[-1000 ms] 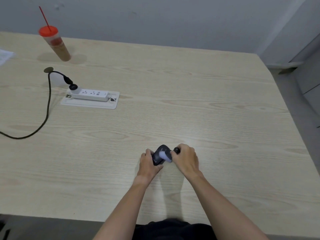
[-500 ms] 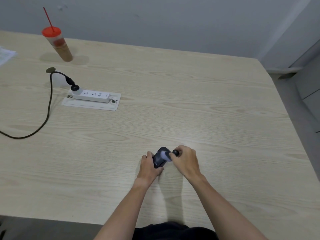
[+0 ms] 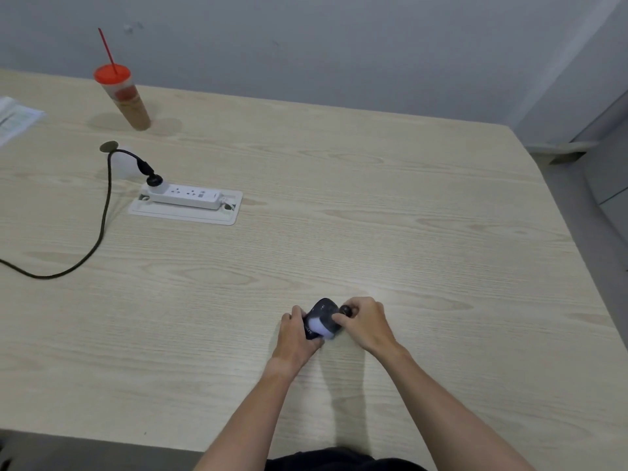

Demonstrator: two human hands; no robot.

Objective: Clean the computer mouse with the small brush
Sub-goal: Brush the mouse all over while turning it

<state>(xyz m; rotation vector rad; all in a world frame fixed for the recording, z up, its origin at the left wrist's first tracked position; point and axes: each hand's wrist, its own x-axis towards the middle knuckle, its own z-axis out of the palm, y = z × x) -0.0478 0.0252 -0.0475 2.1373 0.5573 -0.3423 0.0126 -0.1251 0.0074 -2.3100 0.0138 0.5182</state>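
Note:
A dark computer mouse (image 3: 324, 311) rests on the light wooden table (image 3: 407, 232), near its front edge. My left hand (image 3: 296, 338) grips the mouse's left side and near end. My right hand (image 3: 365, 322) is closed on a small brush (image 3: 321, 327); its black handle end pokes out above my fingers and its pale bristle head lies on the mouse's near top. Much of the brush handle is hidden in my fist.
A white power strip (image 3: 186, 197) sits in a recessed tray at the left, with a black cable (image 3: 102, 219) curving off the left edge. A red-lidded cup with a straw (image 3: 124, 98) stands at the back left. Papers (image 3: 13, 119) lie at the far left.
The pale brush head has slid from the mouse's far part toward its near end. Both hands stay on the mouse and brush. My head has tilted slightly, shifting the view.

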